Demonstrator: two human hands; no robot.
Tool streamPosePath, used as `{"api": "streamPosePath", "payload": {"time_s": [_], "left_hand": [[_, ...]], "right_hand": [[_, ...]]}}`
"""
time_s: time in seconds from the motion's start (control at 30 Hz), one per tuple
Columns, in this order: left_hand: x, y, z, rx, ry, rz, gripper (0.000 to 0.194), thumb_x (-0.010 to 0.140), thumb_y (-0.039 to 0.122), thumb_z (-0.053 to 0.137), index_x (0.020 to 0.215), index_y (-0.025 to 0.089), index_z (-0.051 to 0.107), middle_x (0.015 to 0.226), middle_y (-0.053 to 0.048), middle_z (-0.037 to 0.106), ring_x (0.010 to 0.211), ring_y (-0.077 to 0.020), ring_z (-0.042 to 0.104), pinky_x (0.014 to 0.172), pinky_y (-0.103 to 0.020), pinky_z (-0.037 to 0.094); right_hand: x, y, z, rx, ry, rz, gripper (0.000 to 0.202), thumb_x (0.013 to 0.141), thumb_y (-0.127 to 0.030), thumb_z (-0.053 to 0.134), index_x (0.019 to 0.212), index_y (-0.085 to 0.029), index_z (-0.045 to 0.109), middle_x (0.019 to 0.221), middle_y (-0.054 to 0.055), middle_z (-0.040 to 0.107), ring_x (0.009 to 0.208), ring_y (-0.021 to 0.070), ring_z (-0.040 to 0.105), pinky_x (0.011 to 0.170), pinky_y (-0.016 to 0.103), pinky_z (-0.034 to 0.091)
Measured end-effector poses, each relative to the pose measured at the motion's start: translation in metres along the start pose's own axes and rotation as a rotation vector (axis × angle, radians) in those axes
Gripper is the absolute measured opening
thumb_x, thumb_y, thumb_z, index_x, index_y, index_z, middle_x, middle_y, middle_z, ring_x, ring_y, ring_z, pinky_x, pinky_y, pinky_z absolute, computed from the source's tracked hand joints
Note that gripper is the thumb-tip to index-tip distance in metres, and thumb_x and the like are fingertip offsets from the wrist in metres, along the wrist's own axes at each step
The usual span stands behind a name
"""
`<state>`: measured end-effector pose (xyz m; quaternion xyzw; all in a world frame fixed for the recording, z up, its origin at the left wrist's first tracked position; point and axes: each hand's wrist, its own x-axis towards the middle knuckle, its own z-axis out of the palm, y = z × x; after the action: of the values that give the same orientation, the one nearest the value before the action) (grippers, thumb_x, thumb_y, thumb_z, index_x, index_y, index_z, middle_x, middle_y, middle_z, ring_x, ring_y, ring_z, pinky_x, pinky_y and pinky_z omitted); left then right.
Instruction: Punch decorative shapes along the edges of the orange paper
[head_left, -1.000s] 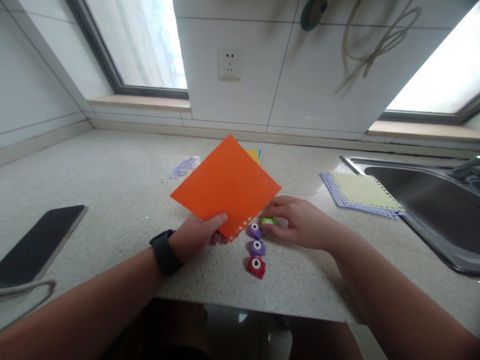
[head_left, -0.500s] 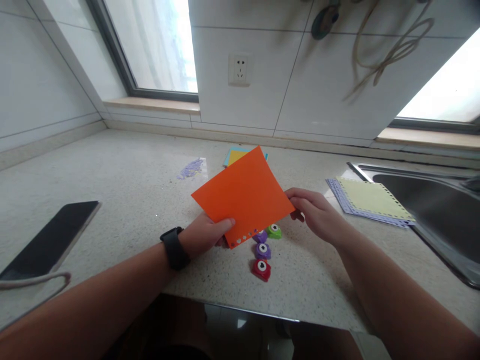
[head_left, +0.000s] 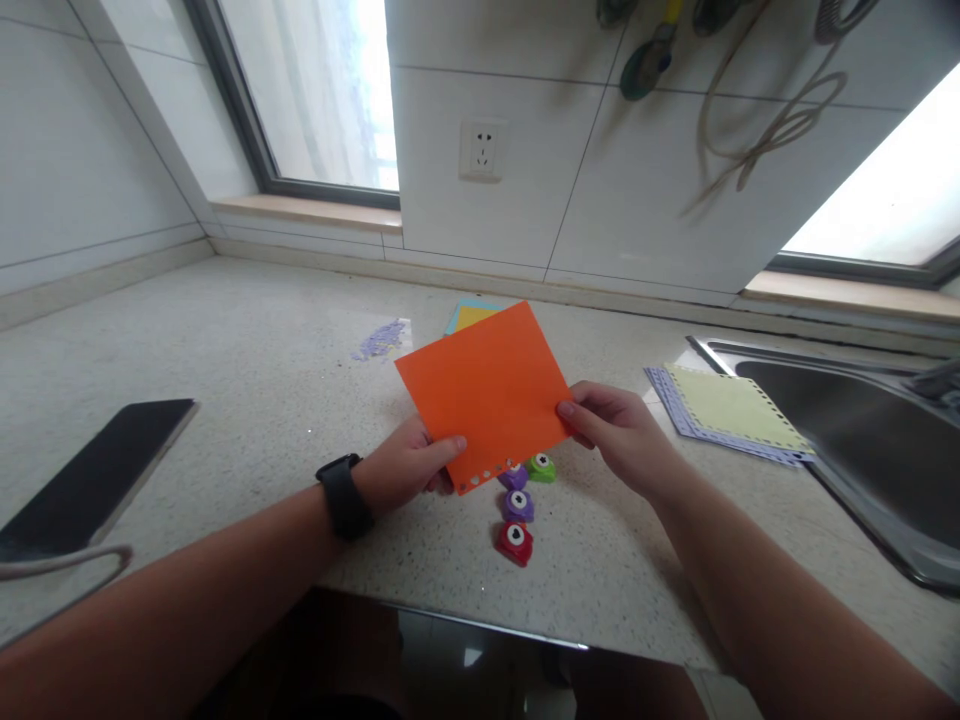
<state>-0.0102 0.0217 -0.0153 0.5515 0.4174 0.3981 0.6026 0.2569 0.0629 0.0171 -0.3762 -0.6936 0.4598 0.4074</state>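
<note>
Orange paper (head_left: 487, 390), held over the middle of the worktop (head_left: 255, 330), has turned from the diamond pose of a second ago. The left hand (head_left: 409, 460) has its grip clamped on the paper's near-left corner, by the row of small holes. The right hand (head_left: 619, 430), earlier at the green punch (head_left: 541, 468), now has its grip clamped on the right corner. The red punch (head_left: 514, 543) lies towards the near edge.

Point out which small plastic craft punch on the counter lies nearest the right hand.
The green plastic punch, the only green one, lies nearest the right hand; the two purple ones and the red one sit farther away.
</note>
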Motion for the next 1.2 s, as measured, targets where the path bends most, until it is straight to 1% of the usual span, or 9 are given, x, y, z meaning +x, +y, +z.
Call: {"api": "streamPosePath", "payload": {"time_s": [0.2,0.33,0.53,0.8,1.0,1.2], "left_hand": [[-0.0007,0.003,-0.0007,-0.004,0.012,0.006,0.032,0.077,0.045,0.069,0.071,0.017,0.056,0.052,0.004,0.054,0.041,-0.0065,0.042,0.04,-0.02,0.031],[0.0,0.0017,-0.0023,0.006,0.017,0.026,0.032,0.078,0.046,0.068,0.068,0.018,0.057,0.051,0.004,0.054,0.041,-0.0076,0.044,0.041,-0.021,0.031],[0.0007,0.0025,-0.0038,0.043,0.021,0.043,0.037,0.079,0.048,0.067,0.062,0.017,0.058,0.05,0.001,0.057,0.041,-0.0075,0.045,0.041,-0.021,0.03],[0.0,0.0038,-0.0034,0.019,0.031,0.046,0.034,0.079,0.047,0.068,0.064,0.017,0.059,0.05,0.002,0.057,0.041,-0.0077,0.046,0.041,-0.021,0.032],[-0.0008,0.0016,-0.0045,0.015,0.033,0.046,0.033,0.08,0.046,0.067,0.066,0.017,0.058,0.052,0.002,0.057,0.041,-0.008,0.046,0.041,-0.021,0.032],[-0.001,0.0038,-0.0032,0.021,0.029,0.049,0.033,0.079,0.046,0.067,0.067,0.017,0.058,0.052,0.003,0.056,0.041,-0.0081,0.046,0.041,-0.021,0.034]], "right_hand": [[-0.0012,-0.0013,0.0004,0.016,0.046,-0.101,0.023,0.092,-0.039,0.072,0.078,-0.02,0.069,0.063,-0.003,0.054,0.055,0.0112,0.045,0.053,0.027,0.04],[-0.0013,-0.0026,0.0,0.011,0.073,-0.124,0.025,0.091,-0.041,0.073,0.076,-0.021,0.07,0.061,-0.003,0.054,0.054,0.0124,0.047,0.054,0.028,0.043],[-0.0015,-0.0022,0.0007,0.058,0.081,-0.134,0.023,0.09,-0.04,0.074,0.077,-0.021,0.07,0.061,-0.002,0.056,0.054,0.0127,0.048,0.053,0.028,0.044],[-0.0006,-0.0004,0.0018,0.071,0.083,-0.133,0.02,0.089,-0.037,0.076,0.078,-0.021,0.071,0.062,-0.002,0.057,0.055,0.0122,0.05,0.053,0.027,0.046],[-0.0016,0.0013,0.0002,0.067,0.077,-0.137,0.019,0.091,-0.034,0.074,0.079,-0.021,0.071,0.063,-0.002,0.058,0.056,0.0115,0.051,0.055,0.026,0.045],[-0.0005,0.0039,0.0001,0.064,0.067,-0.141,0.018,0.092,-0.034,0.073,0.08,-0.021,0.071,0.063,-0.002,0.058,0.056,0.0113,0.051,0.055,0.026,0.045]]}}
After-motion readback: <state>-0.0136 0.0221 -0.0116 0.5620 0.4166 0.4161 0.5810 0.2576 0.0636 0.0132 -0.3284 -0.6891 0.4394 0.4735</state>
